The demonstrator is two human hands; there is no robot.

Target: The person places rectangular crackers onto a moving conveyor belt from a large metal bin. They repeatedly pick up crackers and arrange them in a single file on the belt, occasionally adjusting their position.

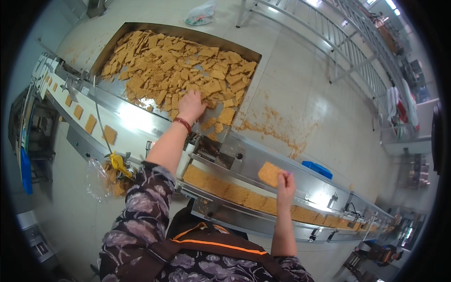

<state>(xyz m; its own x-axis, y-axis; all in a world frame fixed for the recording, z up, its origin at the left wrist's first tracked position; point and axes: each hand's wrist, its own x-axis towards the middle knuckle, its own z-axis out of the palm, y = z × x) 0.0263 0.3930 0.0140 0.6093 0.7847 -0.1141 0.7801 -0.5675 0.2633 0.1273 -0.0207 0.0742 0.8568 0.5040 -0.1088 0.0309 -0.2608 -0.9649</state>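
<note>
My left hand [191, 103] reaches into a big metal tray [108, 51] of broken golden-brown biscuit slabs [174, 56], its fingers curled down among pieces near the front edge; what they grip is hidden. My right hand [284, 183] pinches a square biscuit slab [268, 171] above the lower conveyor's metal side. Below it, a row of similar slabs [230, 193] lies along that conveyor, packed edge to edge. On the white belt [68, 87] at the left, separate slabs [90, 123] lie spaced apart.
A yellow tool [120, 167] and clear plastic bag [96, 181] are beside the left belt. Crumbs [272, 127] litter the surface right of the tray. Beyond are steel railings [338, 42], a white bag [199, 14] and a blue plastic object [317, 169]. Another person [383, 254] is at the lower right.
</note>
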